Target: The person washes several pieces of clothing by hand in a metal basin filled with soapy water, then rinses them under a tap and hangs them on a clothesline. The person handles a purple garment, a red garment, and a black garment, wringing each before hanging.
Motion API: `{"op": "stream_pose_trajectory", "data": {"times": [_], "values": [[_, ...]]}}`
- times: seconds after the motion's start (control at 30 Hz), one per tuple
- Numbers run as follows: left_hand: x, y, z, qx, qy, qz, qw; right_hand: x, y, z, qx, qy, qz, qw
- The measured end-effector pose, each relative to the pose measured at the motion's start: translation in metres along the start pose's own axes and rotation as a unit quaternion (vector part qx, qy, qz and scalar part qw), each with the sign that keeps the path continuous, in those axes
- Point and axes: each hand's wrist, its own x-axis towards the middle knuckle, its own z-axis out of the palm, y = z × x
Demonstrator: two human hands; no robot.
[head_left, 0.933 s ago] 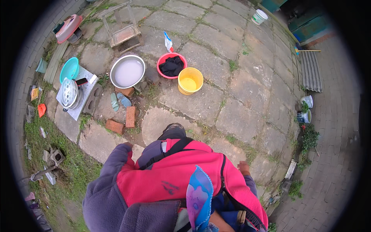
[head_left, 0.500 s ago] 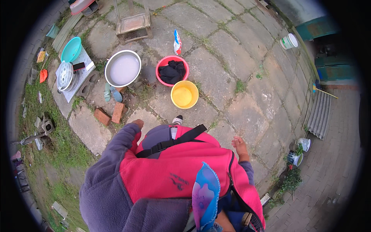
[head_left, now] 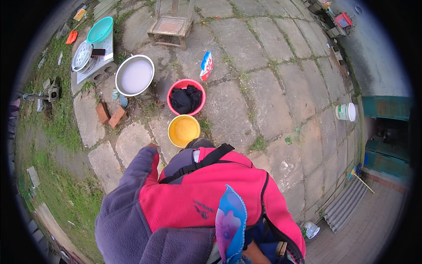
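Nearer yellow bucket than earlier. Cloth in red basin at bucket's twelve o'clock, likely for containment. Cannot tell grip of left hand; right hand unseen.

Cloth in basin, bucket before it, bricks left

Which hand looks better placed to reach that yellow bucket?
Probably the left hand, which shows near the yellow bucket, to its left; the right hand is out of view, so its reach is unclear.

No legible lettering (bag included)
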Motion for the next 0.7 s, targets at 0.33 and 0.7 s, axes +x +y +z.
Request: {"op": "stream_pose_trajectory", "data": {"times": [0.33, 0.7], "values": [[0.052, 0.132, 0.008, -0.467, -0.011, -0.127, 0.875, 0.243, -0.378, -0.084, -0.043, -0.07, -0.206, 0.975], [0.159, 0.141, -0.297, -0.655, 0.202, -0.194, 0.702, 0.403, -0.651, -0.07, -0.198, -0.238, -0.232, 0.922]]}}
